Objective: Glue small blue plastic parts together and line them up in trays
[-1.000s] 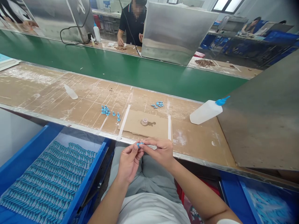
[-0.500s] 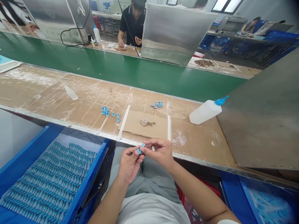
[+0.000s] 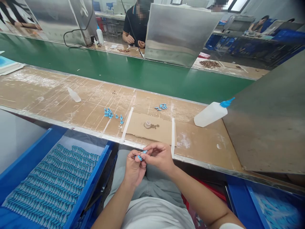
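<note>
My left hand (image 3: 134, 167) and my right hand (image 3: 159, 156) meet over my lap, just below the bench's front edge. Both pinch a small blue plastic part (image 3: 141, 156) between their fingertips. On the bench ahead lies a taped cardboard pad (image 3: 157, 131) with a small clear cap (image 3: 147, 124) and a dark stain on it. Loose blue parts sit in a group left of the pad (image 3: 110, 113) and in another behind it (image 3: 162, 107).
A white squeeze bottle with a blue nozzle (image 3: 211, 113) lies at right beside a metal screen (image 3: 269, 124). A small white bottle (image 3: 74, 94) lies at left. Blue bins (image 3: 28, 159) of blue parts flank my knees. Across the green belt (image 3: 133, 74) another person works.
My hands have dropped slightly toward my lap and closed tighter together on the blue part. The person across the belt has moved their hands together.
</note>
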Demonstrator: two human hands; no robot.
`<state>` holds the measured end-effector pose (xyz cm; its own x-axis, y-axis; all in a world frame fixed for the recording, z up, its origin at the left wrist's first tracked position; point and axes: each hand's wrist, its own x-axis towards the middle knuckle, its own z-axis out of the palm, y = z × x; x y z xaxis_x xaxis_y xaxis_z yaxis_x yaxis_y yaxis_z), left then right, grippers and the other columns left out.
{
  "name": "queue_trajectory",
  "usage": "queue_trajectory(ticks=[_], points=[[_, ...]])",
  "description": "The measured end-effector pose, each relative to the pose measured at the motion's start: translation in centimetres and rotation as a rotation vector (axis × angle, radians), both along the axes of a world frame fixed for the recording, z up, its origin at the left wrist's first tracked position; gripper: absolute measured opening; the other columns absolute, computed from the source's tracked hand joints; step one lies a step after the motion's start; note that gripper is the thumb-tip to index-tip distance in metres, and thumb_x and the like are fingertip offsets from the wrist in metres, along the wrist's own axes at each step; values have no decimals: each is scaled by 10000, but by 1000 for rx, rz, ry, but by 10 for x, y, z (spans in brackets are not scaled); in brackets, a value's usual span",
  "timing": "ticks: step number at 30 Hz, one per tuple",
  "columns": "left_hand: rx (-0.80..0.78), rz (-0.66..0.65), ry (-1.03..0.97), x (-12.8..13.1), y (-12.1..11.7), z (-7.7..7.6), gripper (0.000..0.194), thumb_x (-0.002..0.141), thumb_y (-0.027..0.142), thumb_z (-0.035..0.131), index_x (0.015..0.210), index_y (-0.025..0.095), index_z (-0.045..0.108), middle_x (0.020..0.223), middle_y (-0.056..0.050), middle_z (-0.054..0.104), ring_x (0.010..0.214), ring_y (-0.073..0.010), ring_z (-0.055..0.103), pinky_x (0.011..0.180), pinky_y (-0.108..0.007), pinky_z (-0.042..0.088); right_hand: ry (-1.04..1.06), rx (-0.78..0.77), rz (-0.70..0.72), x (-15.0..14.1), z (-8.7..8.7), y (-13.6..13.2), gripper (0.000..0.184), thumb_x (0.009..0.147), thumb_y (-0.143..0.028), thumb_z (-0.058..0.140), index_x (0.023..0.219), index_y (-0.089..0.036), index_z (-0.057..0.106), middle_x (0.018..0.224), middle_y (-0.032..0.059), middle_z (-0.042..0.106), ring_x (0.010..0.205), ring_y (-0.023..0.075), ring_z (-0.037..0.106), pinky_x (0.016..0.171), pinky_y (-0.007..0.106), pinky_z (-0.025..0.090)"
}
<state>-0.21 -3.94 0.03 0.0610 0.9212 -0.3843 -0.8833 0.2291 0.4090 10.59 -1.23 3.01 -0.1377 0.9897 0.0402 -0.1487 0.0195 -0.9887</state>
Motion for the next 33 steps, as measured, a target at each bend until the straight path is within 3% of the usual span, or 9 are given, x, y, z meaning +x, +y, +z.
queue_trajectory(ticks=[5, 12, 19, 23, 28, 33], points=[[-31, -8, -9, -3, -2, -6, 266, 465, 206, 872, 590, 167, 641, 589, 48, 644, 463, -17, 568, 410, -50, 450, 3, 17, -14, -1, 4, -2, 202, 583, -230, 828, 745, -183, 717, 570, 15, 678, 506, 143, 646, 484, 212, 532], [-37, -30, 20, -5, -6, 2, 291, 432, 206, 879, 591, 167, 638, 619, 19, 684, 534, -61, 634, 442, -74, 488, 44, 4, 58, 2, 5, -2, 246, 559, -195, 831, 776, -181, 717, 581, 20, 686, 491, 155, 653, 492, 225, 553], [13, -6, 46, -3, -9, 3, 252, 476, 192, 867, 605, 173, 651, 599, 29, 680, 507, -55, 619, 480, -103, 511, 61, -6, 106, 3, 7, 1, 207, 580, -210, 815, 761, -164, 726, 555, 16, 672, 459, 133, 630, 456, 202, 524], [47, -32, 56, -6, -10, 3, 242, 486, 187, 865, 628, 167, 670, 605, 18, 683, 488, -55, 602, 467, -116, 502, 87, 7, 141, 3, 6, 2, 296, 565, -194, 825, 841, -160, 725, 567, 4, 663, 473, 120, 621, 482, 203, 531], [2, -24, 3, -8, -7, 1, 226, 530, 221, 852, 643, 156, 668, 573, 36, 617, 453, -4, 500, 409, -75, 400, 107, 16, -2, -3, 2, -1, 344, 573, -172, 823, 885, -179, 679, 586, -24, 635, 494, 97, 605, 499, 181, 527], [39, -24, -10, -9, -7, 0, 193, 673, 259, 772, 637, 136, 629, 467, 75, 420, 401, 8, 306, 373, -102, 279, 9, 94, -163, -13, -6, -4, 301, 642, -186, 786, 914, -191, 657, 624, -24, 639, 516, 90, 602, 513, 180, 526]])
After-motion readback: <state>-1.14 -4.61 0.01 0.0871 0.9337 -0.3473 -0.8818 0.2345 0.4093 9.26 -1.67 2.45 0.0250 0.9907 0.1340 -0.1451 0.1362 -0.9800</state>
